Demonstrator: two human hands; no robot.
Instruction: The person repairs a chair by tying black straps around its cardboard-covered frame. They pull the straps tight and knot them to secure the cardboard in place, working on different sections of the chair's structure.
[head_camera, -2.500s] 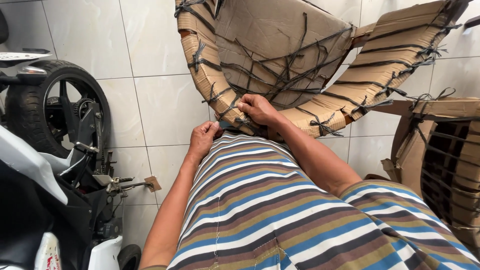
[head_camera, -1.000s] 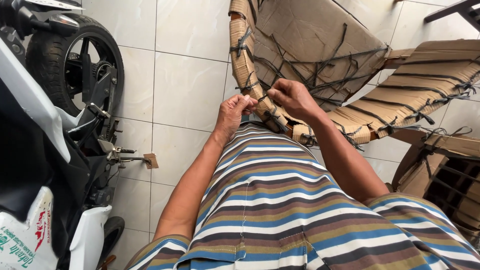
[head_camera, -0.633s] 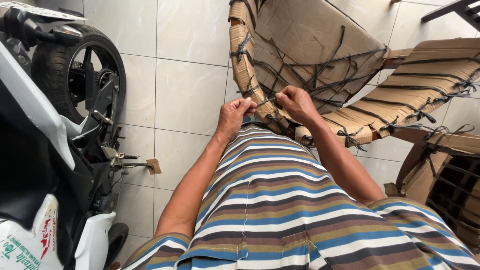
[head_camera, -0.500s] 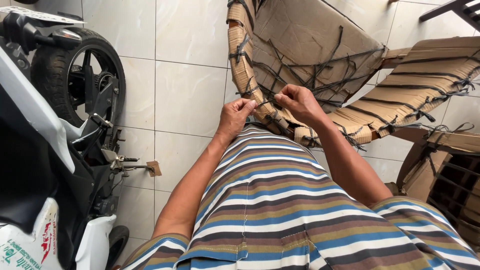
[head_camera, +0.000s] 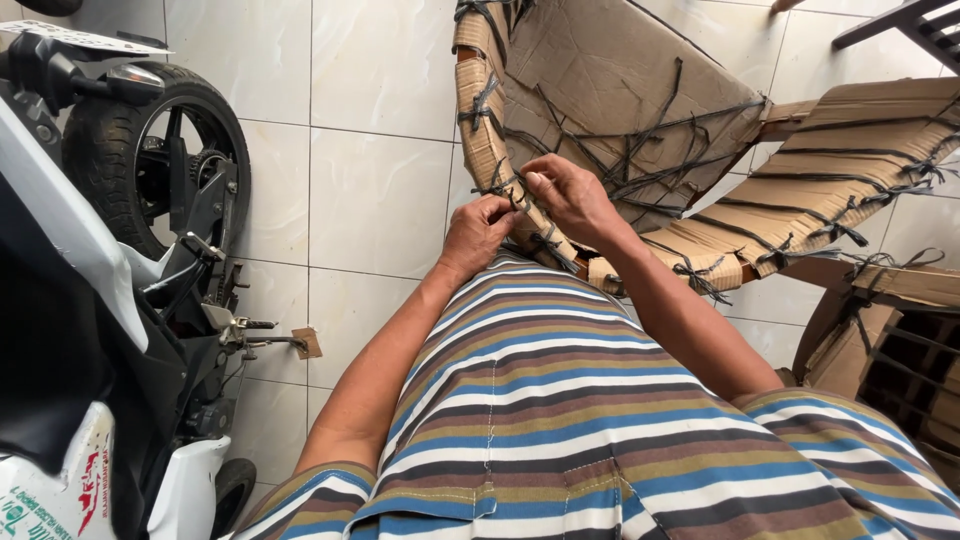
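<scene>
Brown corrugated cardboard strip (head_camera: 480, 120), wrapped over a curved frame edge, runs from upper left down to lower right just ahead of both hands. Left hand (head_camera: 478, 228) and right hand (head_camera: 570, 195) meet on it, each pinching thin black tie cord (head_camera: 503, 186), equally near.

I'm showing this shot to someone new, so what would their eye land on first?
Probably the two hands at top centre: the left hand and right hand both pinch a dark cord tied around a cardboard-wrapped chair frame. Below them, the person's striped shirt fills the lower middle. On the left stands a motorcycle, its rear wheel on the tiled floor.
</scene>
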